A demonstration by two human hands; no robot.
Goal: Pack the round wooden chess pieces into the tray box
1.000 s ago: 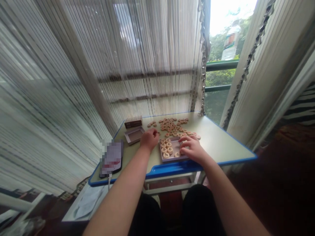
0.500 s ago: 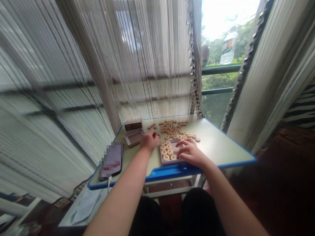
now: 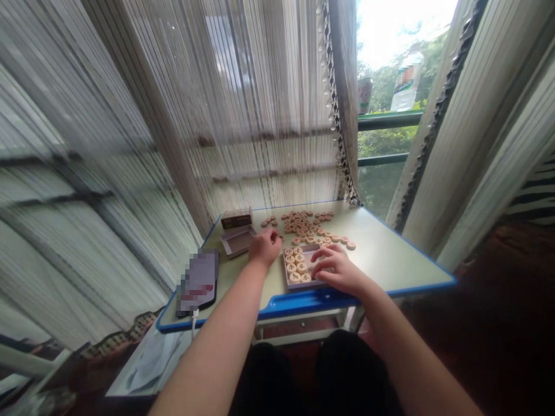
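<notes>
Round wooden game pieces point(image 3: 306, 223) lie scattered on the far part of a small blue-edged table point(image 3: 390, 260). A shallow tray point(image 3: 288, 283) near the front edge holds several pieces in rows. My right hand point(image 3: 336, 268) rests over the tray's right half, fingers bent and pressed onto the pieces there. My left hand point(image 3: 265, 247) sits just left of the tray, fingers curled in a pinch; what it holds is too small to make out.
An empty box lid point(image 3: 236, 240) and a dark box point(image 3: 236, 219) stand at the table's back left. A phone point(image 3: 197, 282) with a cable lies at the front left. Striped curtains hang behind the table, with a window railing point(image 3: 388, 120) to the right.
The camera view has shifted slightly. My right hand has slid a little toward me over the tray. My left hand has stayed in place.
</notes>
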